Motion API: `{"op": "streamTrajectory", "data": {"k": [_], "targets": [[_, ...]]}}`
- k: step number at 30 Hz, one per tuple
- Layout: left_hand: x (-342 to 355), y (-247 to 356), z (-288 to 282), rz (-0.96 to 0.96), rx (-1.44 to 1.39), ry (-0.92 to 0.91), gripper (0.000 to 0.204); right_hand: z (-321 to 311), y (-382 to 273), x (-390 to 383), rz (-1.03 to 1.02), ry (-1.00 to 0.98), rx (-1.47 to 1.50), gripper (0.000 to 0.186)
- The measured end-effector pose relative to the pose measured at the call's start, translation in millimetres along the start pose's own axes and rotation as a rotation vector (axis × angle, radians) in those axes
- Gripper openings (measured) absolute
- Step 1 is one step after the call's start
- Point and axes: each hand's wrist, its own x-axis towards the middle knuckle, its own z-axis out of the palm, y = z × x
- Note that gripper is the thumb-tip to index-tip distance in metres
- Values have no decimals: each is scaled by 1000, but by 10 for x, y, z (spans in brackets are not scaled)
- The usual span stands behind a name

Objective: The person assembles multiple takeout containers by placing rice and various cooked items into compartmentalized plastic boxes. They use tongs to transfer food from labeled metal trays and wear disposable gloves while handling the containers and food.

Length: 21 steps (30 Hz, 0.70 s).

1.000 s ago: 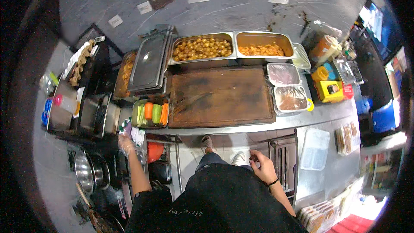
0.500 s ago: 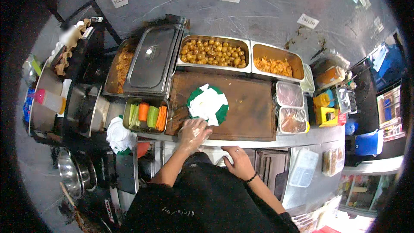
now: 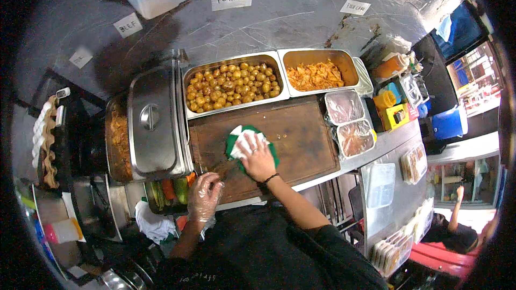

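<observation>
Right hand (image 3: 258, 160) flat, fingers spread on wrap (image 3: 247, 142), pinning it mid-board (image 3: 301, 139). Gloved left hand (image 3: 203, 196) at 8 o'clock, half-curled around what looks like a knife handle (image 3: 221, 174); glove likely for food.

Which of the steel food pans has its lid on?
The left pan, beside the potato pan; it alone carries a steel lid with a knob, while the others sit uncovered.

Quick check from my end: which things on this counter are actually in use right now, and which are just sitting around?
In use:
right hand, flat on the green and white paper
wooden board under the paper
left hand, in a clear glove, at the board's near edge

Lying about:
tray of potatoes
tray of orange shredded food
steel lid
two wrapped tubs
yellow box
</observation>
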Motion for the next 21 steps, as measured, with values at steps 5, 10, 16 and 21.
{"op": "streamTrajectory", "data": {"k": [5,10,16,21], "targets": [[67,22,-31,-60,-121,-81,20,-335,1188,-92,202,248,-175,61],[102,-93,99,-61,-173,-67,18,-575,1939,-163,387,475,-83,62],[289,-55,220,-25,-204,-19,14,-41,-104,449,-312,52,383,60],[264,-122,290,-228,-386,-11,15,-228,248,654,117,-124,397,57]]}}
